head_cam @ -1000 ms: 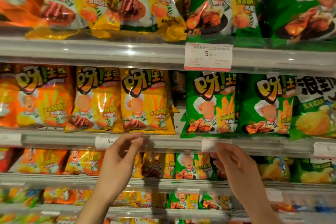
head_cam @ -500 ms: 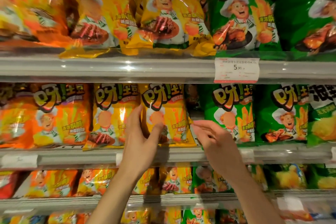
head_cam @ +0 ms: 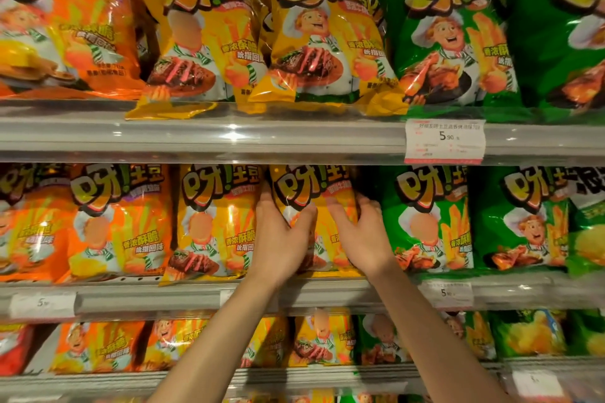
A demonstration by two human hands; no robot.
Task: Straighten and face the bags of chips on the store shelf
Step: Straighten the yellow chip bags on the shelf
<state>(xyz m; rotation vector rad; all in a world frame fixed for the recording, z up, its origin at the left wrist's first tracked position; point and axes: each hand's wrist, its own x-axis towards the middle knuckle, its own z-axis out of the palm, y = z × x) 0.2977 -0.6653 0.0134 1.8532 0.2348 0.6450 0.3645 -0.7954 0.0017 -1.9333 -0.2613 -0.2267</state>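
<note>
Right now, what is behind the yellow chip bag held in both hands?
Behind the yellow chip bag only a dark gap shows at its right edge. The bag, the left hand and the right hand cover everything else there.

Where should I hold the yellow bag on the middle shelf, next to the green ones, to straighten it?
Take the yellow bag by its two side edges, from the front, as the left hand and right hand are placed. It stands upright between close neighbours, and only its edges give the fingers something to pinch.
</note>
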